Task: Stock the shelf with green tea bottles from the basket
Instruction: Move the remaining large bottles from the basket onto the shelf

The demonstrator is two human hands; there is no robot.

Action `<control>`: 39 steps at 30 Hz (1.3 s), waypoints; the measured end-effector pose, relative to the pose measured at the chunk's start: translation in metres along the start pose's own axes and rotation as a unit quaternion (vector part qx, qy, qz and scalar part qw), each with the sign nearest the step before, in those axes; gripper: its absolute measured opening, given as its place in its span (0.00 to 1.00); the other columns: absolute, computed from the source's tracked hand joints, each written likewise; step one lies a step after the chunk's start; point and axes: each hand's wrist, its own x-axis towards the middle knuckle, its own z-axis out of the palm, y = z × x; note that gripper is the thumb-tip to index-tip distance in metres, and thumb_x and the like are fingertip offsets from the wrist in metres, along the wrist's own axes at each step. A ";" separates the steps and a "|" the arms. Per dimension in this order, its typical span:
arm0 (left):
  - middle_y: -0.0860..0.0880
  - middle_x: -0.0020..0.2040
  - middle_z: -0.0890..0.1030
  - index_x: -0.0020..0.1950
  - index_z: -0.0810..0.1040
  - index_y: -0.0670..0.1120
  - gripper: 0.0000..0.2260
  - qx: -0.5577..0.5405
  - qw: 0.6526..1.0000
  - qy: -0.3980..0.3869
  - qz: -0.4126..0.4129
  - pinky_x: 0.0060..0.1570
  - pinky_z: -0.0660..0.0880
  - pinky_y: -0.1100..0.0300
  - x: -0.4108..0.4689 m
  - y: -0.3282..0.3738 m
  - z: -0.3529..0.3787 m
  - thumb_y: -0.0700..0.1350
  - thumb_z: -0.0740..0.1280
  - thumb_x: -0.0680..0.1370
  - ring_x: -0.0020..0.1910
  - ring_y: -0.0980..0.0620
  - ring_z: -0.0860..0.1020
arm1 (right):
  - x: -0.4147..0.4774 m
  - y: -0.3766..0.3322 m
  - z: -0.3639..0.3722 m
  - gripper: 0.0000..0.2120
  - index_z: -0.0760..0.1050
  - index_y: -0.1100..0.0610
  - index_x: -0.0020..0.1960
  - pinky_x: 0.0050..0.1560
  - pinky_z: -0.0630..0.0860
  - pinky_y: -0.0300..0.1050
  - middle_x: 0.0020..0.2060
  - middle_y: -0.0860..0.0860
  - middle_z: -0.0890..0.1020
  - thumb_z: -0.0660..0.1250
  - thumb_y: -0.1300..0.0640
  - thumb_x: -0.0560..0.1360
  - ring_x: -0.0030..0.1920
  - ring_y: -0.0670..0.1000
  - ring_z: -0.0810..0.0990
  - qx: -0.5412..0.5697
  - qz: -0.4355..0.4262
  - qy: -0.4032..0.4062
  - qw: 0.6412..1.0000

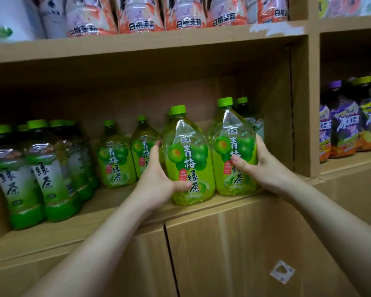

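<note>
Two green plum tea bottles with green caps stand side by side at the front edge of the wooden shelf point(120, 202). My left hand point(156, 179) grips the left bottle point(189, 159) low on its label, thumb across the front. My right hand point(259, 166) grips the right bottle point(234, 151) from its right side, thumb on the label. More bottles of the same tea point(116, 155) stand further back on the shelf. The basket is not in view.
Darker green tea bottles point(30, 172) fill the shelf's left end. Peach-labelled bottles point(137, 16) line the shelf above. Purple and orange iced tea bottles point(347, 129) sit in the right compartment behind a wooden divider point(300, 116). Cabinet doors point(234, 254) close the space below.
</note>
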 end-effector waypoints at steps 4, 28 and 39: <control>0.56 0.64 0.75 0.75 0.51 0.60 0.51 0.001 1.000 0.027 -0.009 0.62 0.72 0.56 -0.002 -0.012 -0.018 0.34 0.78 0.64 0.58 0.57 0.76 | 0.008 -0.004 0.019 0.52 0.53 0.42 0.74 0.68 0.70 0.57 0.63 0.45 0.76 0.73 0.33 0.56 0.62 0.48 0.77 0.017 -0.006 -0.003 1.000; 0.49 0.63 0.77 0.73 0.60 0.58 0.44 0.002 0.982 0.171 -0.075 0.63 0.72 0.41 0.040 -0.095 -0.124 0.27 0.72 0.66 0.64 0.46 0.73 | 0.060 -0.028 0.114 0.21 0.75 0.54 0.44 0.49 0.77 0.47 0.47 0.53 0.83 0.72 0.37 0.67 0.48 0.55 0.81 -0.152 0.070 -0.026 0.986; 0.46 0.63 0.77 0.74 0.60 0.55 0.41 -0.088 0.985 0.122 -0.084 0.63 0.71 0.40 0.046 -0.098 -0.132 0.22 0.64 0.69 0.62 0.44 0.74 | 0.082 -0.041 0.156 0.30 0.64 0.55 0.69 0.63 0.73 0.51 0.63 0.55 0.77 0.70 0.47 0.73 0.63 0.59 0.75 -0.153 0.052 -0.058 0.985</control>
